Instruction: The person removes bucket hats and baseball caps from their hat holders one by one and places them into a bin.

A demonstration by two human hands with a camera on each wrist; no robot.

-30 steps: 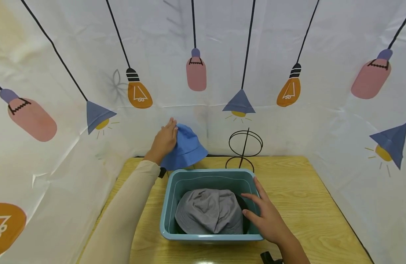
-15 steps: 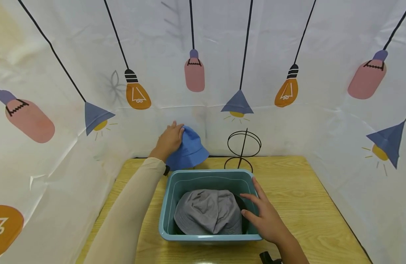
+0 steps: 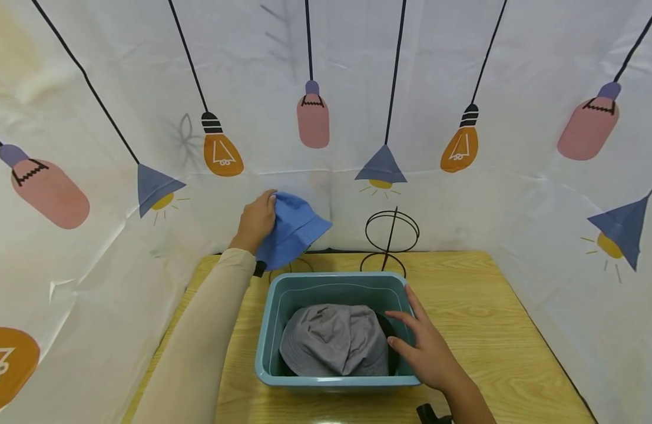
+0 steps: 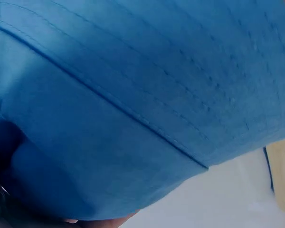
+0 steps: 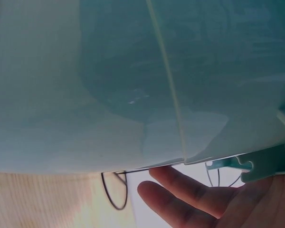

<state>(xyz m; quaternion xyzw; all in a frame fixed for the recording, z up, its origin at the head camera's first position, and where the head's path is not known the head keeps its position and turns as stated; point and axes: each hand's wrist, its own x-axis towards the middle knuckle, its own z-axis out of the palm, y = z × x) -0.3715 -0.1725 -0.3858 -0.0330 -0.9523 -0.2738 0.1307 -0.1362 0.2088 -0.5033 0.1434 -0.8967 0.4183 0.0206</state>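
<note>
My left hand (image 3: 255,222) grips the crown of a blue bucket hat (image 3: 296,229) behind the basin. The hat is tilted, and its stitched brim fills much of the left wrist view (image 4: 180,85). My right hand (image 3: 429,347) holds the right rim of a teal plastic basin (image 3: 338,381). Its thumb and one finger reach inside, while other fingers (image 5: 180,194) show outside the wall in the right wrist view. A grey bucket hat (image 3: 336,341) lies in the basin, over something dark that is mostly hidden.
A black wire hat stand (image 3: 391,235) stands behind the basin. Part of another wire stand (image 3: 291,265) shows beneath the blue hat. All of this is on a wooden table (image 3: 479,312), enclosed by a white cloth (image 3: 532,206) printed with lamps.
The blue hat has been raised and tilted in my left hand, shifting slightly left, so the wire stand beneath it shows more. My right hand and the basin have stayed in place.
</note>
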